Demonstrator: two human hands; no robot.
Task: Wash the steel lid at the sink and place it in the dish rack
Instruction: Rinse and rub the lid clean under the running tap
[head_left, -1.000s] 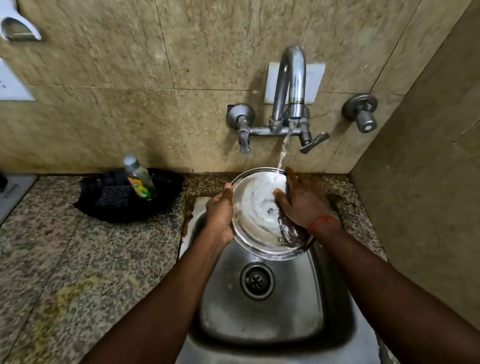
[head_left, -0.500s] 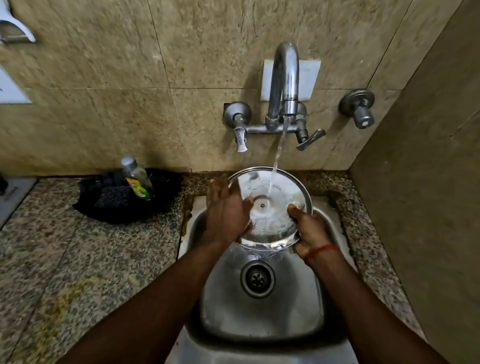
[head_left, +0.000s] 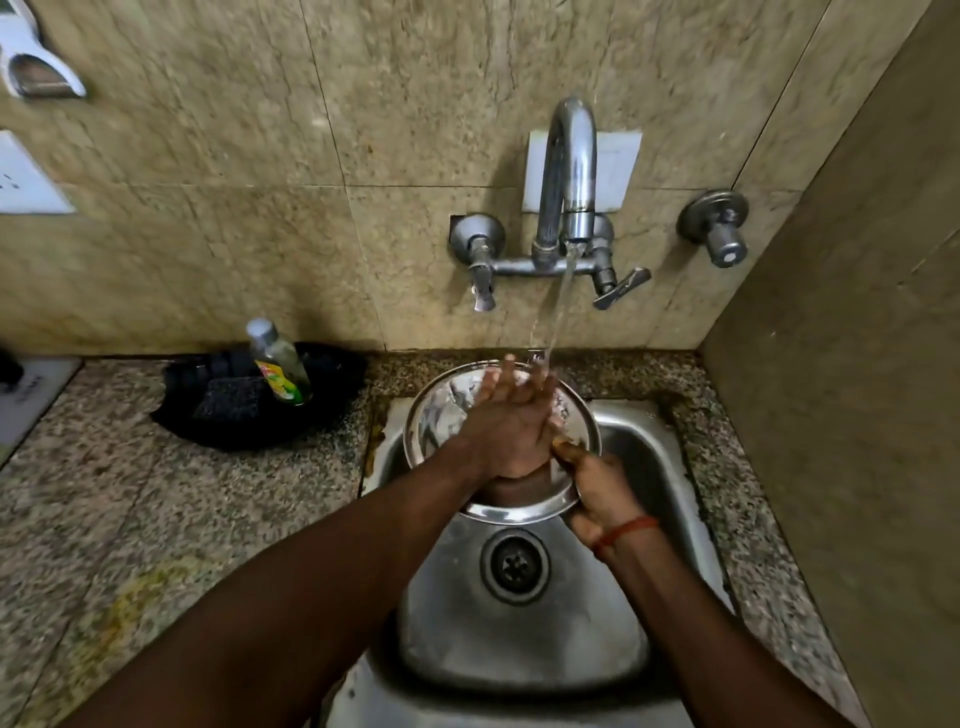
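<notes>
On the bench (head_left: 104, 519) to our left, a black tray (head_left: 337, 384) holds a scrub pad (head_left: 228, 400) and a bottle of dish liquid (head_left: 280, 371). The steel lid (head_left: 431, 415) is tilted over the far end of the sink (head_left: 519, 649), under the stream from the tap (head_left: 569, 171). Our left hand (head_left: 511, 421) lies flat on its face, fingers straight. Our right hand (head_left: 602, 488) clasps the near right rim, fingers curled round the edge.

To rinse well, we judge, we should turn the lid by its rim so water reaches every part. The palm should sweep outward, and the grip stay firm, since wet steel slips.

Our left hand covers the lid's centre, so we cannot tell whether soap remains there. The dish rack is out of view.
</notes>
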